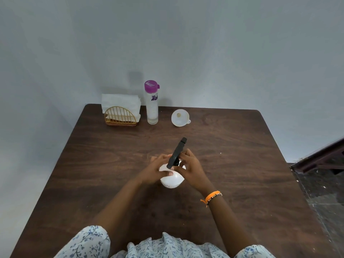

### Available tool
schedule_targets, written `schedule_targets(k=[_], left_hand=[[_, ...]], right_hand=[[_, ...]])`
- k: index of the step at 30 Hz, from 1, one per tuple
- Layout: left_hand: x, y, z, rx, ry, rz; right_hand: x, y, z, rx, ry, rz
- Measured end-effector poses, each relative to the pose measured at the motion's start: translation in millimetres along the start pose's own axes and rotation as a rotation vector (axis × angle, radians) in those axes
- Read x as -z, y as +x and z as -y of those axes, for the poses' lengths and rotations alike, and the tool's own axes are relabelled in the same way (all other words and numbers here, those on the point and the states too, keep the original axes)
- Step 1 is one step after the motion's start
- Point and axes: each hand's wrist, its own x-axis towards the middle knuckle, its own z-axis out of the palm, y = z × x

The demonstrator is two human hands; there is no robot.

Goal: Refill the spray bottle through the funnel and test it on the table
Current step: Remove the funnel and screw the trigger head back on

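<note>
Both hands hold the white spray bottle (172,180) mid-worktop: left hand (155,171) fingers wrap its body, right hand (189,169) fingers curl at the black sprayer (176,153). Beyond the bottle, a funnel (179,117) lies empty; left of it a purple-capped water bottle (152,103) (label unreadable), then a napkin holder (121,113) on the dark wood worktop (242,164) against the grey wall (204,43).

Both hands — left hand (155,169), right hand (192,169) — grip the spray bottle (172,180) on the table (111,164).

Spray bottle (172,180) neck hidden by hands; water bottle (152,103) label too small to read.
</note>
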Motion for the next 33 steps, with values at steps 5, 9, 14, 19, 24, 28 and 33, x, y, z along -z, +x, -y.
schedule_targets(k=[5,9,14,19,24,28,33], left_hand=[[5,8,17,0.002,0.008,0.100],[2,5,8,0.037,-0.047,0.087],[-8,1,12,-0.020,-0.122,-0.007],[-18,2,20,-0.074,-0.112,-0.125],[-25,2,12,-0.119,0.044,-0.250],[-10,10,8,-0.066,0.048,-0.114],[-6,14,12,0.012,-0.010,0.018]], right_hand=[[9,5,0,-0.007,-0.002,0.192],[8,6,-6,-0.022,-0.008,0.169],[-5,-4,-12,0.012,-0.059,-0.011],[-16,-7,-13,0.069,-0.157,-0.181],[-21,-9,-15,0.003,-0.084,-0.220],[-14,-6,-15,-0.013,0.005,-0.118],[-8,-5,-12,0.010,0.031,-0.091]])
